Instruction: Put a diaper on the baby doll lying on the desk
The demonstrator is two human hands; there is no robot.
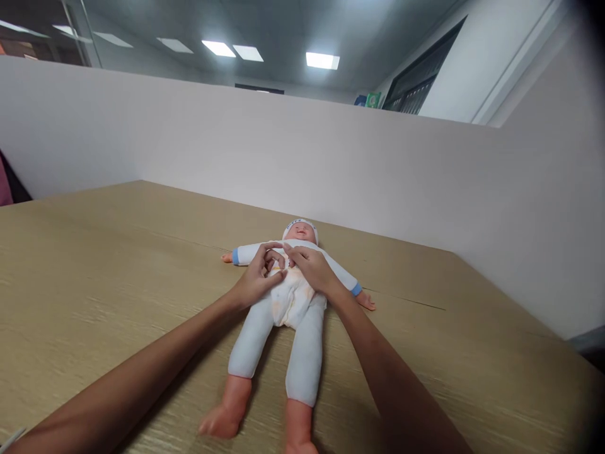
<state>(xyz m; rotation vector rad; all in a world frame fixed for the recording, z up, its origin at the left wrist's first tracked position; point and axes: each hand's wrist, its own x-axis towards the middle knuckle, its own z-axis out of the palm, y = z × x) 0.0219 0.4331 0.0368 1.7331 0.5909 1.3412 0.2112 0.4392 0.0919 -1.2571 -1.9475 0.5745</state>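
A baby doll [302, 364] lies on its back on the table, its head at the far end and bare feet toward me. It wears white clothes with blue cuffs and a white cap [293, 223]. A patterned white diaper [289, 304] is around its hips, over the leggings. My left hand [262, 274] rests at the diaper's left front, thumb and index finger apart, other fingers curled. My right hand [309, 266] touches the waist of the diaper with bent fingers closed on its upper edge. Both hands' fingertips nearly meet there, hiding part of the waistband.
The wood-toned table [142, 258] spreads out around the doll, with a thin seam running across it. A pale partition [265, 151] borders its far side and right side. A dark and pink item [5, 183] shows at the left edge.
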